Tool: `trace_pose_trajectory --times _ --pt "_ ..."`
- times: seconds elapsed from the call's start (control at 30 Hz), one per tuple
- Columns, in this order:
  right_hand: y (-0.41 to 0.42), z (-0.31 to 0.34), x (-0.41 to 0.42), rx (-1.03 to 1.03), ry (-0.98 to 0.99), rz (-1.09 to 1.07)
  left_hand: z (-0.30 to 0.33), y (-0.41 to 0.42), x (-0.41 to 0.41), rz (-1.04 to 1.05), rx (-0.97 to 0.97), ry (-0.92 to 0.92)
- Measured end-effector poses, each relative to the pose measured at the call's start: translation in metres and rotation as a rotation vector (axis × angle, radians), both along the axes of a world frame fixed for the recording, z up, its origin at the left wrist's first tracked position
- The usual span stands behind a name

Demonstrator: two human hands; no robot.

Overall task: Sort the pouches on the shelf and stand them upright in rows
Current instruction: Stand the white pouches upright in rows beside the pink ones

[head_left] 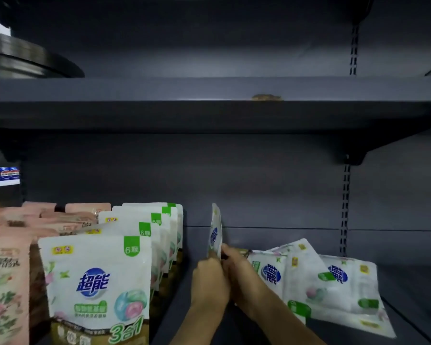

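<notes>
A shop aisle, by the look of it. Dark metal shelves hang on slotted uprights, stocked with many identical detergent pouches in rows beside pink packets. Drink cans show far left.

Dim overall; my shelf sits in shadow beneath the board above. White pouches catch soft light. Edges bow, slight blur throughout.

Dark grey shelf carries a row of upright white pouches at left, pink pouches beside it. Loose white pouches lie flat in a heap at right
</notes>
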State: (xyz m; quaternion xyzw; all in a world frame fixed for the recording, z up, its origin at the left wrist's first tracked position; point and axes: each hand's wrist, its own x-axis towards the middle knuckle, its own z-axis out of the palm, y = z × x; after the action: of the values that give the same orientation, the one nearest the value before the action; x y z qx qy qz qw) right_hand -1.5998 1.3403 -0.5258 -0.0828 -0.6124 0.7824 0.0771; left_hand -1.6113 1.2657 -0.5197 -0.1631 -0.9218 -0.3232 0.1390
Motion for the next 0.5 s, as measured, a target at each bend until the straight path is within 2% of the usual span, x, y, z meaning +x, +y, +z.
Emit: trace_pose_trajectory --times 0.07,0.17,0.23,0.3,0.37,0.43,0.5 --pt "0.001 -0.006 0.000 0.100 0.061 0.068 -0.001 -0.001 0.005 -0.139 0.154 -0.023" --pt "-0.001 -0.011 -0.006 0.238 0.109 -0.029 -0.011 -0.007 -0.002 -0.374 0.287 -0.113" --pt "0.001 -0.008 -0.009 0.191 0.125 -0.145 -0.018 -0.013 -0.012 -0.400 0.441 -0.186" --pt "0.012 -0.008 -0.009 0.113 0.109 -0.238 -0.023 -0.018 -0.018 -0.312 0.618 -0.212" --pt "0.019 -0.007 -0.001 0.058 0.095 -0.249 -0.025 -0.021 -0.017 -0.226 0.595 -0.225" --pt "0.024 -0.003 0.006 0.121 0.118 -0.275 -0.026 -0.019 -0.012 -0.204 0.505 -0.240" --pt "0.027 0.003 0.009 0.182 0.177 -0.285 -0.026 -0.013 -0.009 -0.215 0.492 -0.246"
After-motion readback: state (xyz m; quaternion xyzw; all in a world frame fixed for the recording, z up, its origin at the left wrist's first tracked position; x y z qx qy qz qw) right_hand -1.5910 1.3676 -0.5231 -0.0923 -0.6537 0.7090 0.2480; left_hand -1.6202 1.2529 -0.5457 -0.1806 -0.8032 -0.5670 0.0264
